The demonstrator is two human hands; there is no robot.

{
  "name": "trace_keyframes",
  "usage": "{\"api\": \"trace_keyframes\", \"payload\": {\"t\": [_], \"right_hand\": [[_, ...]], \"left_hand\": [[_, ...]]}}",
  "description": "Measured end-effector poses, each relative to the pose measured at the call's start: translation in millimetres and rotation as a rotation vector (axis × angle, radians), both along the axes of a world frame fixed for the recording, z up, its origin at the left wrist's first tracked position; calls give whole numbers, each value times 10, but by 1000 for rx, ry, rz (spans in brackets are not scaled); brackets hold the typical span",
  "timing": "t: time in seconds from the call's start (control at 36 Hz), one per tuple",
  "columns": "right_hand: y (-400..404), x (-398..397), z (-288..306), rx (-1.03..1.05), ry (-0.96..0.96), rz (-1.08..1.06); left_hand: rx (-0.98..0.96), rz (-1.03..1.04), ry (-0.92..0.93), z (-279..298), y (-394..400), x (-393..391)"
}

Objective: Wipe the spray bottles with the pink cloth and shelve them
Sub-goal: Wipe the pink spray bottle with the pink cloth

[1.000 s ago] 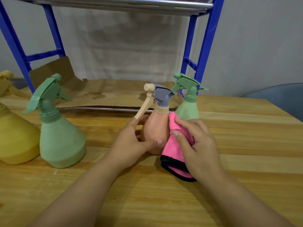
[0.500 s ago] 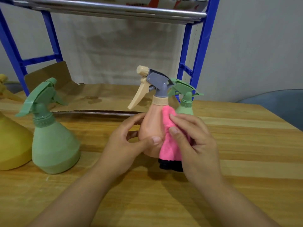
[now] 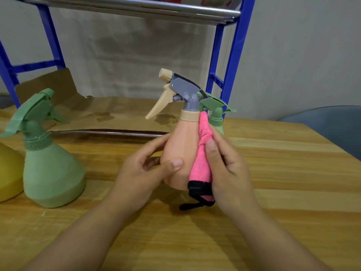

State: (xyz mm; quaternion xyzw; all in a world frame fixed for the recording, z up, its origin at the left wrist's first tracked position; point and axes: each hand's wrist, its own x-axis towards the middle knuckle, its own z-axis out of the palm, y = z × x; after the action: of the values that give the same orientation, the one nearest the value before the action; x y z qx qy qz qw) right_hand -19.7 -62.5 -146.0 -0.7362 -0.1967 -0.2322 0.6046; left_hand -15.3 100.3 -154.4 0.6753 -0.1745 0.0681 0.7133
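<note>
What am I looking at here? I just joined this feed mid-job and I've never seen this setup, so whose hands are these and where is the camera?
There is no machine: a person works bare-handed, filmed by a head-worn camera looking down. The left hand holds a peach spray bottle upright, and the right hand presses a pink cloth against its side. On the wooden table stand a large green bottle, a yellow bottle at the left edge, and a smaller green bottle behind the peach one. The blue shelf rack stands behind.
</note>
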Motion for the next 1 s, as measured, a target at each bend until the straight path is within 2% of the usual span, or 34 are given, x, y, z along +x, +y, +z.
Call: {"api": "trace_keyframes", "payload": {"t": [0.11,0.19,0.33,0.44,0.5,0.56,0.67,0.72,0.78,0.89,1.0], "right_hand": [[53,-45,-86,-237,-96,-10],[105,-67,-70,-265,-153,-29],[119,-45,-38,-110,-125,24],[68,-28,-6,195,79,152],[49,-22,-7,230,123,159],[56,-34,-11,183,92,112],[132,-78,-78,-197,-104,-34],[135,-85,-77,-271,-185,-59],[118,-62,-37,-203,-194,-24],[85,-47,70,226,6,129],[95,-42,34,264,81,91]], "left_hand": [[-51,38,9,2,58,24],[0,17,-5,27,52,-12],[22,12,-14,53,47,-40],[19,-85,-8,89,64,-72],[-4,-113,19,98,57,-83],[-58,-108,58,104,52,-64],[-142,-14,81,91,68,-3],[-143,-24,66,91,79,-4],[-138,-55,48,94,91,-29],[-95,-126,48,112,105,-69],[-115,-167,95,122,97,-63]]}}
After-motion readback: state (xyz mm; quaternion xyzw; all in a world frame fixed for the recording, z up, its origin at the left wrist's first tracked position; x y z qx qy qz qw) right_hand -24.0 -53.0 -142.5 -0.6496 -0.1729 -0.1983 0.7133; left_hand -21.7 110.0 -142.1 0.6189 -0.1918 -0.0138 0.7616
